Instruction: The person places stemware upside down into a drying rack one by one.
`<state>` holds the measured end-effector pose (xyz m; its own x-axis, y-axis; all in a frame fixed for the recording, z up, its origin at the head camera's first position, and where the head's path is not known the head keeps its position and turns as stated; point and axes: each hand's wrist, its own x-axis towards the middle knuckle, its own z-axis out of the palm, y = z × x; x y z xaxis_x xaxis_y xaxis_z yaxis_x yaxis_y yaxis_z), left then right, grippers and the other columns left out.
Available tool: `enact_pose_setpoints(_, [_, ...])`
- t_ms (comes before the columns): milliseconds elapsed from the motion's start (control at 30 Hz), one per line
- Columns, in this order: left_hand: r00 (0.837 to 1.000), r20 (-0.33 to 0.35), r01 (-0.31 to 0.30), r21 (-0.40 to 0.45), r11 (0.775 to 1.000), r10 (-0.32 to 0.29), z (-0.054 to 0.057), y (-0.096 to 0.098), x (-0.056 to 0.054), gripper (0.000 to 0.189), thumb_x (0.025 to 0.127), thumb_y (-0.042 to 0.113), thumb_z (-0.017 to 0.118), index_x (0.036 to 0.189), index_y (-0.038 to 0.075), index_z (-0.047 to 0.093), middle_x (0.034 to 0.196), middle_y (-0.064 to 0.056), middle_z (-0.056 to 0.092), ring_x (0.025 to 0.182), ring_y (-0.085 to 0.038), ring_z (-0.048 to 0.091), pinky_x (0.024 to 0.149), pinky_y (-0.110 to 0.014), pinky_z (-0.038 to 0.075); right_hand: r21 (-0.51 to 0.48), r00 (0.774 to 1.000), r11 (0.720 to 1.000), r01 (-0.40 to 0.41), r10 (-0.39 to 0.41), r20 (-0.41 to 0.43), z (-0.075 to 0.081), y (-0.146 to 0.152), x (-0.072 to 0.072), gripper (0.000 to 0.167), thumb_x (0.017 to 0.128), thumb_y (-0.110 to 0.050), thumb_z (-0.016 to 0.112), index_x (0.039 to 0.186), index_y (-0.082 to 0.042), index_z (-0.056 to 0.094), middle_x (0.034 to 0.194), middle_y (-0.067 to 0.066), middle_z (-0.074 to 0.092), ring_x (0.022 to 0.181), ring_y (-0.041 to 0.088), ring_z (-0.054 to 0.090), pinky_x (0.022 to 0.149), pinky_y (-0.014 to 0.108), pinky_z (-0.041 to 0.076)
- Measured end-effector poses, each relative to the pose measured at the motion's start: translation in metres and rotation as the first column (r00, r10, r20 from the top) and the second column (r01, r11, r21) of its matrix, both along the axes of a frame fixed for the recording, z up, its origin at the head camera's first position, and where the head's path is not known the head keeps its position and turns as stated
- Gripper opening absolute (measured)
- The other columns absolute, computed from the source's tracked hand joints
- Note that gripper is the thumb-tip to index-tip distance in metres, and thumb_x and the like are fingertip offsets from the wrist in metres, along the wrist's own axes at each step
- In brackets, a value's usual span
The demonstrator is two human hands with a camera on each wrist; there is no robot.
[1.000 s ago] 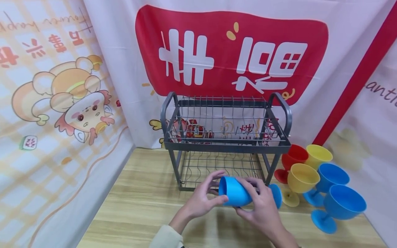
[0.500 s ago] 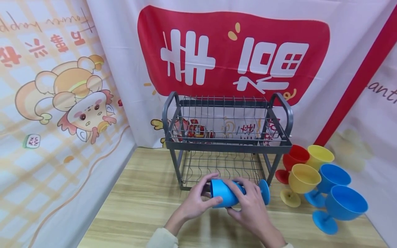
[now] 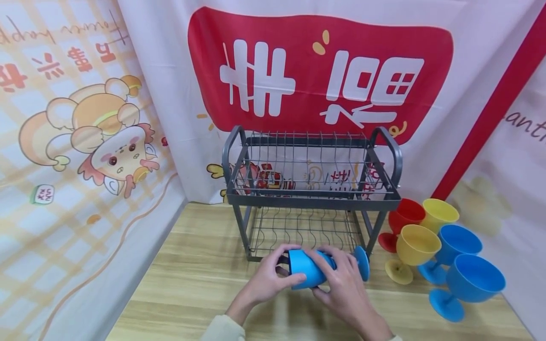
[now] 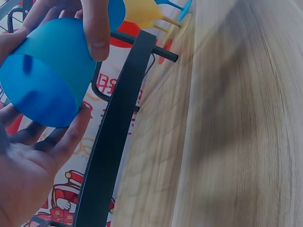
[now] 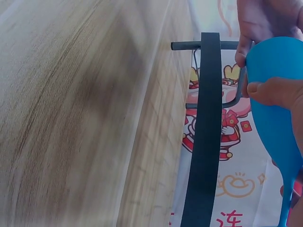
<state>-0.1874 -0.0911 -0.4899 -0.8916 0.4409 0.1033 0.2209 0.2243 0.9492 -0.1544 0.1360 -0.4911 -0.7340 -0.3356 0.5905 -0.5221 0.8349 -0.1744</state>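
A blue plastic goblet [image 3: 308, 268] lies on its side in the air between both hands, its mouth to the left and its round foot to the right. My left hand [image 3: 273, 274] holds it at the rim, thumb in front and fingers behind. Around the bowl, toward the stem, curls my right hand [image 3: 343, 286]. In the left wrist view the inside of the goblet [image 4: 45, 90] shows, with fingertips at its rim. The right wrist view has the bowl [image 5: 277, 94] tapering to the stem, a thumb pressed on its side.
Behind the hands stands a dark two-tier wire dish rack [image 3: 313, 203] on the wooden table [image 3: 170, 284]. To its right are upright goblets: a red one [image 3: 405, 215], a yellow one [image 3: 438, 215], a darker yellow one [image 3: 415, 246] and blue ones [image 3: 473, 279].
Both hands have moved left and slightly down with the blue goblet, mostly in the first half second. The rack and the other goblets stand where they were.
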Motion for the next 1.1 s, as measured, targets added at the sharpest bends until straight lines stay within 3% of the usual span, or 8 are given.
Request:
enact_pose_setpoints(333, [0.994, -0.002, -0.105, 0.143, 0.984, 0.106, 0.001, 0.003, -0.003, 0.064, 0.091, 0.027, 0.082, 0.147, 0.014, 0.054, 0.142, -0.019, 0.059, 0.119, -0.031, 0.066, 0.097, -0.039, 0.062, -0.166, 0.997, 0.986, -0.018, 0.006, -0.073, 0.008, 0.004, 0.008, 0.101, 0.062, -0.028, 0.105, 0.151, -0.024, 0.058, 0.150, 0.011, 0.058, 0.133, 0.032, 0.055, 0.105, 0.058, 0.054])
enact_pose_setpoints(533, [0.986, 0.037, -0.167, 0.271, 0.948, 0.163, 0.001, 0.003, -0.004, 0.072, 0.087, 0.020, 0.084, 0.147, 0.003, 0.048, 0.147, -0.022, 0.056, 0.125, -0.036, 0.065, 0.105, -0.050, 0.059, -0.438, 0.999, 0.898, 0.043, -0.051, -0.006, 0.010, 0.001, 0.015, 0.082, 0.067, -0.017, 0.101, 0.140, -0.011, 0.064, 0.140, 0.008, 0.063, 0.128, 0.023, 0.059, 0.110, 0.018, 0.045])
enact_pose_setpoints(600, [0.985, 0.040, -0.174, 0.297, 0.939, 0.170, 0.001, 0.004, -0.004, 0.072, 0.086, 0.019, 0.085, 0.146, 0.003, 0.048, 0.149, -0.022, 0.055, 0.127, -0.037, 0.064, 0.105, -0.053, 0.059, -0.541, 0.988, 0.832, 0.122, -0.052, 0.144, 0.011, -0.001, 0.017, 0.076, 0.073, -0.023, 0.099, 0.140, -0.013, 0.063, 0.138, 0.002, 0.063, 0.126, 0.018, 0.061, 0.110, 0.012, 0.043])
enact_pose_setpoints(667, [0.984, 0.037, -0.175, 0.316, 0.932, 0.173, 0.002, 0.006, -0.003, 0.072, 0.085, 0.018, 0.086, 0.144, 0.002, 0.048, 0.149, -0.021, 0.054, 0.127, -0.037, 0.064, 0.104, -0.053, 0.059, -0.636, 0.939, 0.736, 0.230, 0.003, 0.343, 0.014, -0.004, 0.017, 0.073, 0.081, -0.032, 0.094, 0.144, -0.018, 0.060, 0.139, -0.004, 0.062, 0.125, 0.011, 0.062, 0.108, 0.010, 0.045])
enact_pose_setpoints(767, [0.987, 0.023, -0.157, 0.335, 0.929, 0.159, 0.002, 0.012, -0.003, 0.070, 0.084, 0.017, 0.087, 0.141, 0.005, 0.049, 0.148, -0.021, 0.055, 0.126, -0.035, 0.063, 0.104, -0.048, 0.059, -0.767, 0.814, 0.520, 0.375, 0.211, 0.541, 0.020, -0.005, 0.014, 0.073, 0.091, -0.037, 0.084, 0.153, -0.019, 0.051, 0.148, 0.000, 0.059, 0.128, 0.012, 0.062, 0.106, 0.016, 0.051])
enact_pose_setpoints(900, [0.993, -0.007, -0.109, 0.332, 0.937, 0.118, 0.002, 0.023, -0.002, 0.068, 0.084, 0.019, 0.087, 0.139, 0.007, 0.049, 0.148, -0.018, 0.056, 0.126, -0.030, 0.063, 0.104, -0.041, 0.059, -0.845, 0.701, 0.207, 0.493, 0.481, 0.527, 0.026, -0.003, 0.009, 0.079, 0.101, -0.029, 0.072, 0.165, -0.008, 0.031, 0.162, 0.017, 0.044, 0.143, 0.026, 0.053, 0.110, 0.031, 0.056])
enact_pose_setpoints(1000, [0.994, -0.034, -0.086, 0.329, 0.941, 0.102, 0.001, 0.029, -0.002, 0.067, 0.083, 0.019, 0.087, 0.137, 0.007, 0.049, 0.149, -0.017, 0.056, 0.127, -0.028, 0.062, 0.104, -0.039, 0.059, -0.849, 0.669, 0.111, 0.516, 0.567, 0.481, 0.026, -0.003, 0.008, 0.085, 0.104, -0.026, 0.067, 0.169, -0.003, 0.017, 0.168, 0.023, 0.032, 0.152, 0.036, 0.041, 0.116, 0.046, 0.051])
enact_pose_setpoints(1100, [0.994, -0.044, -0.083, 0.331, 0.940, 0.103, 0.000, 0.033, -0.002, 0.068, 0.082, 0.018, 0.087, 0.137, 0.006, 0.049, 0.149, -0.018, 0.055, 0.127, -0.028, 0.062, 0.104, -0.037, 0.059, -0.846, 0.655, 0.087, 0.527, 0.592, 0.469, 0.024, -0.004, 0.007, 0.088, 0.104, -0.025, 0.067, 0.169, -0.003, 0.012, 0.171, 0.025, 0.027, 0.157, 0.041, 0.035, 0.120, 0.054, 0.045])
